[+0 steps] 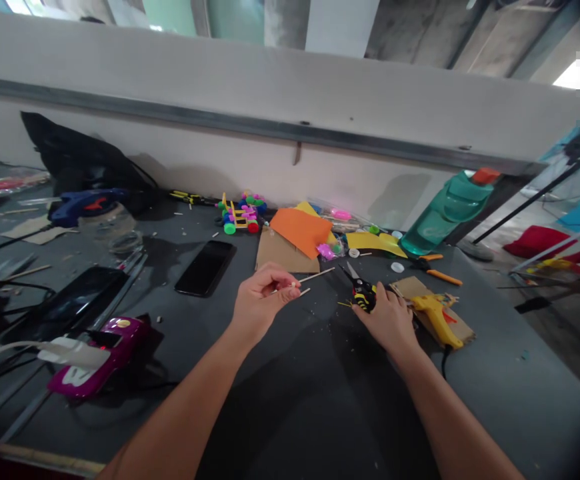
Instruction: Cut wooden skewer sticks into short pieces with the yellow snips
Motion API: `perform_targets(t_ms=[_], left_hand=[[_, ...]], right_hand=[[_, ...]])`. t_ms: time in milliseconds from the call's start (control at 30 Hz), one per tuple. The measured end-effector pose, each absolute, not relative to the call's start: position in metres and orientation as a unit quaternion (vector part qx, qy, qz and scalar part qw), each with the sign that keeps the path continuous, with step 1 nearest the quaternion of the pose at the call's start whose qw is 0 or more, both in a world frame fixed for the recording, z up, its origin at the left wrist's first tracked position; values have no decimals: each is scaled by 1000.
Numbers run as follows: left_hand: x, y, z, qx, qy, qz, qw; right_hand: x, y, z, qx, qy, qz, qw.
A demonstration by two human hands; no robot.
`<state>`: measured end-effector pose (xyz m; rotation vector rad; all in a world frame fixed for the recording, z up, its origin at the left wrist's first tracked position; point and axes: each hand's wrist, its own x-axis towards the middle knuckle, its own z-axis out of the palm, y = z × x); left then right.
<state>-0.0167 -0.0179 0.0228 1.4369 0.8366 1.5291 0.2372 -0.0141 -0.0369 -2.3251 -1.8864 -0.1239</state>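
Note:
My left hand [265, 299] is closed in a pinch above the dark table, with thin wooden sticks [316, 275] poking out to the right of its fingertips. A small pale bit shows between thumb and forefinger. Over on the right, my right hand [391, 317] has its fingers on black-and-yellow cutters [363, 293], whose pointed blades are spread and face away from me. The palm hides part of the handles. Just right of that hand lies a yellow glue gun [437, 318] on a piece of cardboard [465, 331].
A black phone [205, 268] lies left of centre, near a purple power strip [100, 357]. Behind are a colourful toy car [240, 217], orange sheet [300, 229] and brown cardboard [275, 252]. A green bottle [447, 212] and orange-handled pliers [443, 275] are at right.

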Motion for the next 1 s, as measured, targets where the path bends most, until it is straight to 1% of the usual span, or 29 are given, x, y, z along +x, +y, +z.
perform_targets(t_ms=[100,167,233,300,367,433,600,733,1000], left_hand=[[-16,-18,24,570,327,619,430],[-16,-20,23,559,326,619,445],[-15,-22,21,555,348,598,462],[-15,-24,19,576,383,562,454],[-14,-25,17,619,408,530,411],[-13,-26,17,662,420,509,355],[-11,-25,17,710,436,479,277],[-10,-23,18,731,442,462,239],[-12,-22,18,739,469,425,229]], right_hand=[[238,-13,-39,-774,-626,-41,78],[239,-13,-38,-773,-625,-45,99],[239,-16,-36,-759,-630,-58,156],[235,-21,-30,-716,-651,-70,242],[228,-31,-23,-653,-685,-64,316],[217,-43,-15,-604,-720,-44,339],[193,-64,-5,-570,-767,5,295],[189,-65,-7,-565,-781,-5,265],[193,-59,-11,-552,-799,-53,232]])
